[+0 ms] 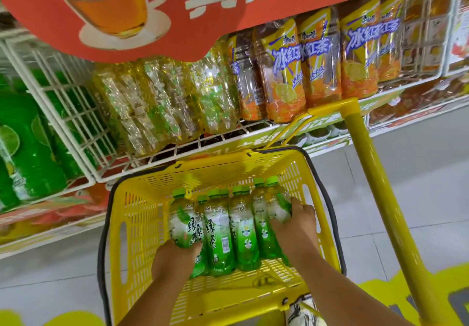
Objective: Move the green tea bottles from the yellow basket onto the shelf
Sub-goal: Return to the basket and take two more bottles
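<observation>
bottles lying in basket, shelf behind it, handle at right

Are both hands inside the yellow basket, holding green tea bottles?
Yes, the left hand grips the leftmost green tea bottle and the right hand grips the rightmost green tea bottle, inside the yellow basket.

Drinks aisle, pretty packed
Big red tea-cup sign overhead, iced black tea bottles under it, green lime packs far left.

Basket's left half free; overhead red sign crowds shelf.
</observation>
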The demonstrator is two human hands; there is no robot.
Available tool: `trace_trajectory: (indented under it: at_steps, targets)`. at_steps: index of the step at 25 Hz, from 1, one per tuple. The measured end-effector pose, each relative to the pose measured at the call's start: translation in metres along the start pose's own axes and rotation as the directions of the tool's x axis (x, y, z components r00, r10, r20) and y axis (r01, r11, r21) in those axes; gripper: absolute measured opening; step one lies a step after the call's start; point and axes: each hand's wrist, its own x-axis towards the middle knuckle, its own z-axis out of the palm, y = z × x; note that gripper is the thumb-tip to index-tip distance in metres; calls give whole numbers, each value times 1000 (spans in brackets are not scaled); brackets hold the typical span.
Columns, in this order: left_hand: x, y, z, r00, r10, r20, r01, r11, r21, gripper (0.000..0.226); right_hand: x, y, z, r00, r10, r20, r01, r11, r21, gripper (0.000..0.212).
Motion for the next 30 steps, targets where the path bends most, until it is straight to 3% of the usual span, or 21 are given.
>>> trace_trajectory:
  at_steps: [5, 9, 11, 13, 15, 21, 26, 28, 30]
  targets:
    - [-38, 9, -37, 997, 65, 35, -57, 981, -187, 36, -18, -20, -35, 994, 3, 111, -32, 964, 264, 62]
    - [-93, 17, -76, 986, 147, 83, -116, 947, -299, 26, -50, -43, -78, 977, -64, 204, -45, 872, 488, 44]
    - [-124, 18, -96, 972, 208, 114, -152, 915, -374, 41, -69, -54, -103, 960, -107, 260, -51, 843, 535, 37]
    - [-161, 20, -117, 956, 263, 127, -167, 849, -502, 84, -94, -67, -136, 939, -155, 308, -45, 831, 555, 36]
    - [-197, 20, -138, 944, 313, 109, -189, 778, -599, 102, -117, -83, -168, 923, -202, 326, -4, 846, 534, 36]
    - [-320, 36, -208, 923, 384, -15, -289, 670, -684, 102, -196, -144, -276, 870, -346, 351, 94, 816, 570, 24]
    - [-412, 47, -257, 877, 449, -174, -437, 590, -679, 124, -249, -180, -363, 831, -464, 308, 200, 765, 612, 14]
    - [-463, 54, -276, 845, 480, -234, -498, 550, -671, 116, -270, -190, -394, 804, -520, 287, 250, 735, 631, 18]
    - [-497, 57, -291, 831, 487, -270, -521, 509, -685, 89, -288, -201, -420, 782, -568, 257, 302, 706, 640, 23]
